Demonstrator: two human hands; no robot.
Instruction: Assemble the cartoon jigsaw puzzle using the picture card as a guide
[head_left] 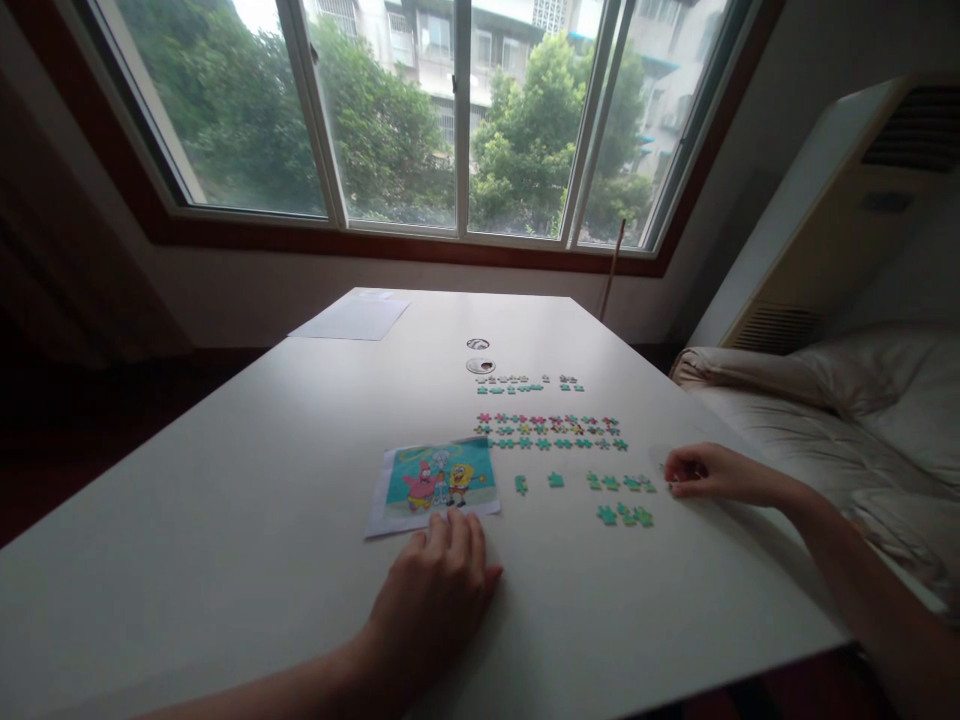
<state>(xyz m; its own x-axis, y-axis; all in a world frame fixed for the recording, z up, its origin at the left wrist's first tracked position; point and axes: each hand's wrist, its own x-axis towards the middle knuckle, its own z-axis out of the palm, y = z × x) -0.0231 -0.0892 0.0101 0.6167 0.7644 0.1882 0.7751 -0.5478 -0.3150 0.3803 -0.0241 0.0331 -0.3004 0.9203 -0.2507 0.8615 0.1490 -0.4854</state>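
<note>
My left hand [439, 580] lies flat with fingers stretched out. Its fingertips rest on the lower edge of a printed cartoon picture [427, 475] on white paper. At the right, my right hand [694, 473] is pinched, thumb against fingers, around a small jigsaw puzzle piece [670, 486] that is mostly hidden. Just left of that hand is a short row of green puzzle pieces [611, 483], with another small group of pieces [626, 516] nearer me. A single piece [555, 481] and another piece [521, 485] lie apart, right of the picture.
Rows of pink and green pieces [555, 430] and further pieces [517, 389] lie beyond the picture on the white table [247, 480]. Two round items [481, 366] are farther back. White paper [352, 318] lies at the far left corner. A sofa [757, 410] stands right.
</note>
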